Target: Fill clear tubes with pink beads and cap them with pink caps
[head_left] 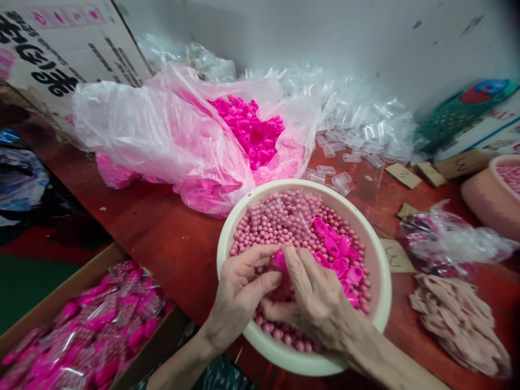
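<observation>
Both my hands are over a cream-coloured basin (385, 303) full of small round pink beads (247, 230). Between the fingertips of my left hand (239, 290) is a bright pink plastic cap (279, 261), pinched by thumb and forefinger. My right hand (319, 300) closes on the same cap from the other side, and its fingers hide most of it. Whether a clear part is joined to the cap, I cannot tell. Several hollow pink caps (340, 265) lie on the beads beside my right hand. Clear plastic cases (300, 225) rest on the beads at the far side.
Behind the basin, a plastic bag (154, 130) holds more pink caps (254, 130). Clear cases (365, 116) are heaped along the wall. An open carton (109, 254) of bead-filled packs stands lower left. Crumpled cloth (459, 322) and another pink tub (483, 195) are at right.
</observation>
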{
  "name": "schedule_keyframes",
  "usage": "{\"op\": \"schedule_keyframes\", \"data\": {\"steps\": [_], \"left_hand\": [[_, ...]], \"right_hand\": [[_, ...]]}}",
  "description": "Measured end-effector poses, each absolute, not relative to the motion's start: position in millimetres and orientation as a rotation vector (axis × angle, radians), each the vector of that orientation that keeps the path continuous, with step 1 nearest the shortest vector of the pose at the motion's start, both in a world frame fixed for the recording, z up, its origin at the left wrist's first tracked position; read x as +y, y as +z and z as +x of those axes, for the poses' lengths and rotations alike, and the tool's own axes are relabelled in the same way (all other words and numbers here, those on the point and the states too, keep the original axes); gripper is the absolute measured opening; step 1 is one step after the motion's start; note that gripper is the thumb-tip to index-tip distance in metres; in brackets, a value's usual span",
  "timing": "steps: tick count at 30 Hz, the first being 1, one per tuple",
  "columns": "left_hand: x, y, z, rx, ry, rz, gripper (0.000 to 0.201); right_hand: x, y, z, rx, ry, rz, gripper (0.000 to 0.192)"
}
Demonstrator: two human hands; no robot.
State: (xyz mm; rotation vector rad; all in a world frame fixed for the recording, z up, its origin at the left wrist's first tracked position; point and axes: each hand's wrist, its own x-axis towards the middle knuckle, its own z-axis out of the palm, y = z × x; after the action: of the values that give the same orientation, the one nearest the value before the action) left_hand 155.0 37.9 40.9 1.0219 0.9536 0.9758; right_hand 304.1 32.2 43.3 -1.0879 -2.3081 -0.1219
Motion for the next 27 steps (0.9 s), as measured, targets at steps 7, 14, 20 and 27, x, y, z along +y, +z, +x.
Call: {"op": "schedule_keyframes", "data": {"steps": [7,14,20,27], "left_hand": [[39.9,41.4,154.9,0.867,0.989,0.856,0.03],[43.0,44.9,157.6,0.818,0.993,0.798,0.031],[41.1,41.3,154.7,0.806,0.945,0.901,0.027],[23.0,61.2,143.2,1.335,1.241,0.997,0.03]], "right_hand": [[32.3,43.5,304.6,-2.254,0.265,-1.214,0.065],[33.4,48.9,306.6,-2.09,0.605,-1.261,0.069],[30.7,47.1,302.0,-2.163,0.42,-1.186,0.03],[25.6,50.5,312.7,-2.304,0.25,-1.197,0.065]]}}
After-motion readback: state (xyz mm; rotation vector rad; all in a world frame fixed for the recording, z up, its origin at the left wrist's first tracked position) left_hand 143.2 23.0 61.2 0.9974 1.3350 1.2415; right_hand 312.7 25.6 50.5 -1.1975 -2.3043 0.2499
